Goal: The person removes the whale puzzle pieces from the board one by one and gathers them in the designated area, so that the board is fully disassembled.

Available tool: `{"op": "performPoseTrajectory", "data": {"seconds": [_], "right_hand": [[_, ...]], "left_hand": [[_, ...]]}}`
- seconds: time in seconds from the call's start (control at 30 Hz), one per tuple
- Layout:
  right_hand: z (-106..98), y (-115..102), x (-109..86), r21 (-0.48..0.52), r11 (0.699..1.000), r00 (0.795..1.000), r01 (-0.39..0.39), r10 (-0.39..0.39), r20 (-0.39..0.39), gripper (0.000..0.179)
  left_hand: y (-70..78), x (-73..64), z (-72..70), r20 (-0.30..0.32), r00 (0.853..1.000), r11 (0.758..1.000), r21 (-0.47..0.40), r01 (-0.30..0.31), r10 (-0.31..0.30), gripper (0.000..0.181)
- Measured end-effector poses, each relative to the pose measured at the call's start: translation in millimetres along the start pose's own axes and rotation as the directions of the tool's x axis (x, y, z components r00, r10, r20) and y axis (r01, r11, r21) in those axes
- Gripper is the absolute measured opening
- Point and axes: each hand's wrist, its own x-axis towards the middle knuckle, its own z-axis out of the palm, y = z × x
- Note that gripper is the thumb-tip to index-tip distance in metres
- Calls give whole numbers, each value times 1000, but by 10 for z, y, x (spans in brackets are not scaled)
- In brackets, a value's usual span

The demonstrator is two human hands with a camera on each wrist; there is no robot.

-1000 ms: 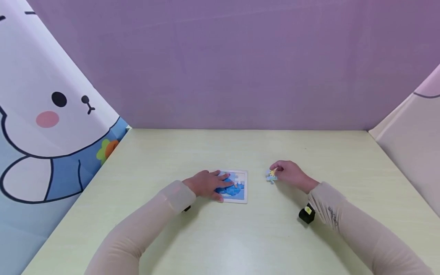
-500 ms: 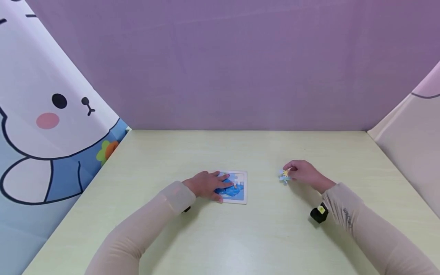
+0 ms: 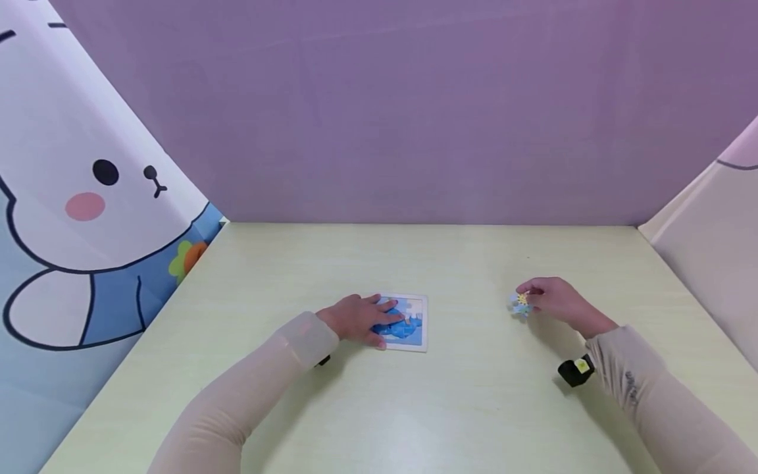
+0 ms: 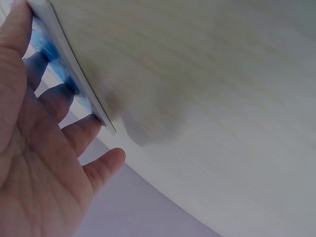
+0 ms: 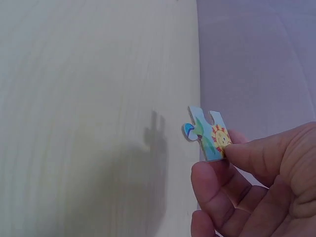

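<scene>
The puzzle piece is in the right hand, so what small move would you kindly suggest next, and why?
Perhaps lower the puzzle piece onto the table: the right hand pinches it aloft and has carried it away from the framed puzzle.

Illegible dark lettering [image 3: 631,388] on right sleeve [image 3: 675,403]

A person's left hand [image 3: 355,319] hides the left side of a square, white-framed blue picture puzzle [image 3: 412,333], cropped in the left wrist view. The right hand [image 3: 559,303] covers part of a light-blue, sun-printed jigsaw piece [image 5: 208,136]; dark lettering [image 3: 630,388] on the beige right sleeve [image 3: 669,405] is too small to read.
</scene>
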Motion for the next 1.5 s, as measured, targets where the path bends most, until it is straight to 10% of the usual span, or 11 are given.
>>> {"op": "performPoseTrajectory", "data": {"seconds": [0.57, 0.93, 1.5], "right_hand": [[-214, 186, -94, -19, 1000, 993, -1, -1, -119, 33], [-285, 263, -92, 64, 987, 988, -150, 151, -14, 41], [-299, 377, -33, 117, 974, 980, -193, 185, 72, 39]], "left_hand": [[-12, -22, 8, -5, 1000, 1000, -28, -6, 6, 67], [8, 21, 9, 9, 1000, 1000, 12, 17, -17, 69], [25, 35, -21, 22, 1000, 997, 73, 18, -20, 69]]}}
